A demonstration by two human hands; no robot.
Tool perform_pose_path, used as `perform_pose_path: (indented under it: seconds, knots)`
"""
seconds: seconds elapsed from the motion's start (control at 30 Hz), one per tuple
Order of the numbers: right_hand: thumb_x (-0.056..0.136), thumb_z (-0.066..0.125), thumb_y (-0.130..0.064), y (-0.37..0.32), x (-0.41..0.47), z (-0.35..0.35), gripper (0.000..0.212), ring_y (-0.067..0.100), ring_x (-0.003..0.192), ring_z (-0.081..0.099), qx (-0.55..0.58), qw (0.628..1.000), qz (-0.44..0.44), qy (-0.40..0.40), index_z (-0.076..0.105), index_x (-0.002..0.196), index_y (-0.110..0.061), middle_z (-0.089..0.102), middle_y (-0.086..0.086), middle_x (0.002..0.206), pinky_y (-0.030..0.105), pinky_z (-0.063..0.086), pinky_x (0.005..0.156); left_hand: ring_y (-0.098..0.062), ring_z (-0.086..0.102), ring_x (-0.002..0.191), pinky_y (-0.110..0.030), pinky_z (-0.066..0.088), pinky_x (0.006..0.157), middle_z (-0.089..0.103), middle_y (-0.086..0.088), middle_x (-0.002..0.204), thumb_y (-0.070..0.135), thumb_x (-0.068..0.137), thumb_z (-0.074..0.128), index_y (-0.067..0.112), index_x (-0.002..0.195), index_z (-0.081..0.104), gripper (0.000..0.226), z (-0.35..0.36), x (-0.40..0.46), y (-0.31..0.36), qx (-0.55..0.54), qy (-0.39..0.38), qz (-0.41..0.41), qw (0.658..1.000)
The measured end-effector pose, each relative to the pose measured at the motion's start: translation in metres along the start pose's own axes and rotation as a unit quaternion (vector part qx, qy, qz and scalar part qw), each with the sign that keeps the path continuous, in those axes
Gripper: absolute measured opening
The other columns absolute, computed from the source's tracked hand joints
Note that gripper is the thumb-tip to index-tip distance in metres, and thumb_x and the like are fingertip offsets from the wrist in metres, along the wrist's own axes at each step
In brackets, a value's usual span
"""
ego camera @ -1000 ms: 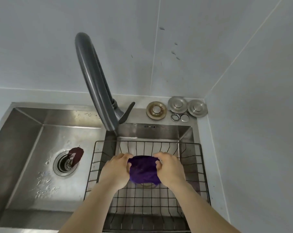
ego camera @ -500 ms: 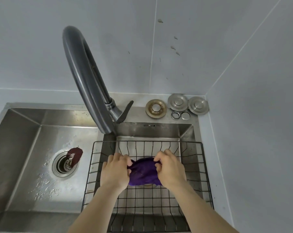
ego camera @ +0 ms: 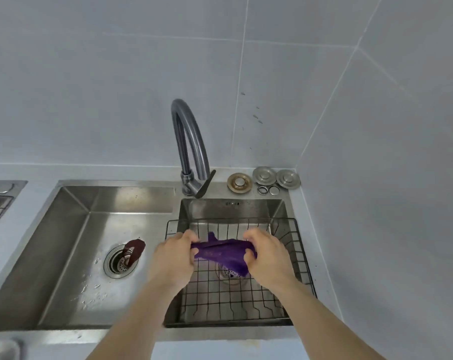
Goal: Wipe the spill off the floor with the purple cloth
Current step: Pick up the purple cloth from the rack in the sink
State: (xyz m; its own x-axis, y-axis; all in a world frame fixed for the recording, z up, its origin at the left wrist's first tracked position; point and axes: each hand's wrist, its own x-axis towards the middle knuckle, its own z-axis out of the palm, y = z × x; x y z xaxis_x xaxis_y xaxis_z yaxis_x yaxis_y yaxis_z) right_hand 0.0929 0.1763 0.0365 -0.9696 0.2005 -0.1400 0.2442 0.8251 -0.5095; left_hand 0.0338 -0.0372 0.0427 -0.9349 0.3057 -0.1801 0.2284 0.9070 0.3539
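Left hand: the left hand [ego camera: 171,258] is clenched on the left end of the cloth [ego camera: 224,254], knuckles up, above the left rim of the rack [ego camera: 304,258].
Right hand: the right hand [ego camera: 268,255] is clenched on the cloth's right end, fingers curled under the fabric, above the rack's middle.
Cloth: purple, pulled into a band between the two hands, with a loose flap hanging below toward the right hand and a small point sticking up near the left hand. It hangs above the rack; I cannot tell whether the flap touches the wires.
Rack: a black wire basket sitting inside the right basin [ego camera: 233,207]; through its grid a round drain [ego camera: 229,275] shows, partly hidden by the cloth.
Left basin: the left basin [ego camera: 72,255] lies left of the rack, wet, with droplets on its floor. Its strainer [ego camera: 118,263] sits left of the rack, and a dark red stopper [ego camera: 135,252] leans tilted on the strainer's far right edge.
Tap: the grey arched tap [ego camera: 190,144] stands behind the rack's far left corner, its lever [ego camera: 205,184] angled down to the right.
Fittings: a brass ring [ego camera: 239,182], two steel caps [ego camera: 264,175] [ego camera: 288,178] and two small rings [ego camera: 262,190] [ego camera: 273,190] lie on the ledge behind the rack, toward the corner of the walls.
Walls: pale grey tiles [ego camera: 116,100] rise behind and to the right of the rack, with a few dark specks right of the tap.
Floor spill: out of view.
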Motion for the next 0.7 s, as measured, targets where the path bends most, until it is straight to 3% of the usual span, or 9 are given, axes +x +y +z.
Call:
perform_pose_path:
  seconds: [0.17,0.4,0.5,0.6,0.7]
  knots:
    - [0.099,0.059,-0.016,-0.050,-0.068,-0.039,0.023,0.013,0.102,0.064,0.006,0.996,-0.037,0.085,0.066,0.116,-0.031,0.064,-0.010,0.117,0.039,0.058,0.088,-0.023,0.066,0.096,-0.037,0.051,0.081,0.066,0.007,0.108,0.032,0.103,0.050,0.032,0.116,0.056,0.015,-0.059,-0.069,-0.003,0.007,0.087,0.040,0.995]
    - [0.100,0.055,-0.015,-0.130,-0.197,-0.079,0.022,0.020,0.099,0.064,0.023,0.975,-0.081,0.204,0.068,0.112,-0.027,0.068,-0.009,0.115,0.037,0.050,0.080,-0.020,0.058,0.088,-0.035,0.045,0.074,0.062,0.010,0.101,0.037,0.103,0.051,0.032,0.114,0.060,0.015,-0.142,-0.203,-0.010,-0.038,0.197,0.082,0.976]
    - [0.099,0.054,-0.012,-0.152,-0.253,-0.085,0.023,0.022,0.092,0.063,0.033,0.970,-0.090,0.221,0.068,0.110,-0.026,0.068,-0.011,0.102,0.039,0.053,0.077,-0.022,0.061,0.098,-0.035,0.047,0.078,0.062,0.010,0.102,0.037,0.102,0.054,0.032,0.114,0.064,0.017,-0.164,-0.261,-0.015,-0.059,0.216,0.093,0.970]
    - [0.099,0.055,-0.013,-0.165,-0.293,-0.087,0.025,0.017,0.084,0.058,0.037,0.971,-0.084,0.223,0.070,0.110,-0.029,0.061,-0.017,0.088,0.033,0.047,0.073,-0.023,0.064,0.103,-0.036,0.049,0.081,0.068,0.010,0.108,0.039,0.102,0.052,0.031,0.111,0.066,0.018,-0.177,-0.305,-0.019,-0.070,0.221,0.086,0.969]
    - [0.098,0.056,-0.014,-0.176,-0.324,-0.092,0.027,0.016,0.086,0.058,0.037,0.971,-0.087,0.220,0.071,0.112,-0.031,0.061,-0.018,0.086,0.033,0.047,0.075,-0.022,0.064,0.103,-0.038,0.053,0.083,0.069,0.010,0.109,0.041,0.103,0.050,0.032,0.110,0.066,0.019,-0.184,-0.337,-0.021,-0.074,0.229,0.079,0.967]
